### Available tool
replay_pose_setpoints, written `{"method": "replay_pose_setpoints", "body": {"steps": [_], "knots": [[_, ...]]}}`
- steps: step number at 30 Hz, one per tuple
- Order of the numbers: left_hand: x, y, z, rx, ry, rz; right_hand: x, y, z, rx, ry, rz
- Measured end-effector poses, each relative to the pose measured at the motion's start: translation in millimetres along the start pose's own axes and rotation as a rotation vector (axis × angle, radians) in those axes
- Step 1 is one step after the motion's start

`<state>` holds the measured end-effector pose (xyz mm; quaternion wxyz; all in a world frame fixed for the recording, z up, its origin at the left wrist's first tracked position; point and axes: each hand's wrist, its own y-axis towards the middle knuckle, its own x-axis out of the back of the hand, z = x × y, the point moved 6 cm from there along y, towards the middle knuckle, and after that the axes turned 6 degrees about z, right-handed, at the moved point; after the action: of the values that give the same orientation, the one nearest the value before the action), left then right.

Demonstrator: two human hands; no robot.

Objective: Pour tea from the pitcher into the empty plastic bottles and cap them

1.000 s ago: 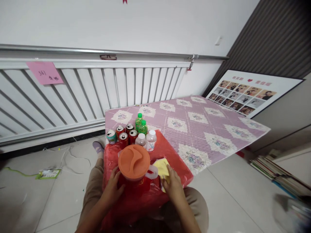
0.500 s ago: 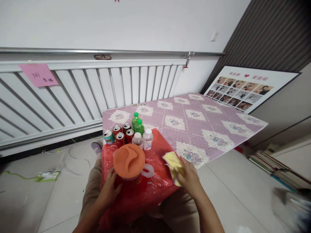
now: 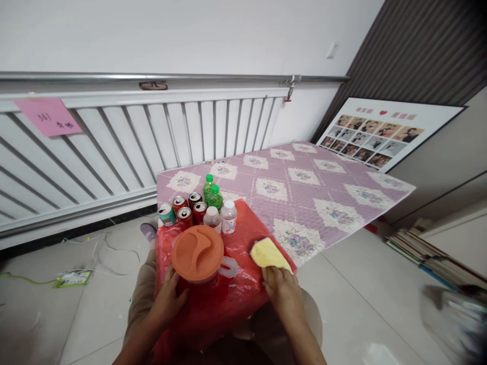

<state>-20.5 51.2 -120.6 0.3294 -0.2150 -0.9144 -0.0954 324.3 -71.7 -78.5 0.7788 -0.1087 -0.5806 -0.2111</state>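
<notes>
A plastic pitcher with an orange lid (image 3: 198,251) and a clear handle stands on a red plastic sheet (image 3: 243,279). My left hand (image 3: 169,299) rests against the pitcher's near left side, thumb and fingers apart; some fingertips are hidden. My right hand (image 3: 283,291) has its fingers closed on a yellow cloth (image 3: 269,252), which lies on the right part of the sheet. Behind the pitcher stand two white-capped bottles (image 3: 229,218), two green bottles (image 3: 213,197), several dark red cans (image 3: 185,218) and a teal can (image 3: 166,215).
A purple floral cover (image 3: 270,187) spreads behind and right of the sheet. A white radiator (image 3: 198,126) runs along the wall, with a pink note (image 3: 49,116) on it. A power strip (image 3: 72,279) with cables lies on the floor, left. Books (image 3: 414,253) are stacked at right.
My right hand has drawn the cloth slightly toward me and left, its fingers now bunched on the cloth's near part. The left hand stays beside the pitcher. The view has shifted a little.
</notes>
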Motion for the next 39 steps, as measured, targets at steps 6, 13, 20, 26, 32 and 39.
{"method": "replay_pose_setpoints", "body": {"steps": [6, 13, 20, 26, 32, 39], "knots": [[-1.3, 0.9, 0.5, -0.010, 0.033, 0.012, -2.9, 9.5, -12.6, 0.065, 0.056, 0.028], [-2.3, 1.3, 5.9, 0.009, 0.050, 0.021, 13.5, 7.4, -9.7, 0.149, 0.138, -0.012], [-3.1, 1.2, 2.2, -0.023, 0.066, -0.002, 13.4, -1.1, -15.7, 0.194, 0.184, -0.033], [-3.6, 2.8, 1.4, -0.047, 0.059, 0.021, 7.5, 25.0, -20.2, -0.042, 0.120, -0.096], [-3.3, 2.4, 3.6, -0.024, 0.070, 0.023, -13.3, 33.3, -2.7, -0.147, 0.122, 0.002], [-2.7, 2.8, 0.3, -0.038, 0.063, 0.015, 6.2, 52.6, -53.1, -0.187, 0.266, -0.017]]}}
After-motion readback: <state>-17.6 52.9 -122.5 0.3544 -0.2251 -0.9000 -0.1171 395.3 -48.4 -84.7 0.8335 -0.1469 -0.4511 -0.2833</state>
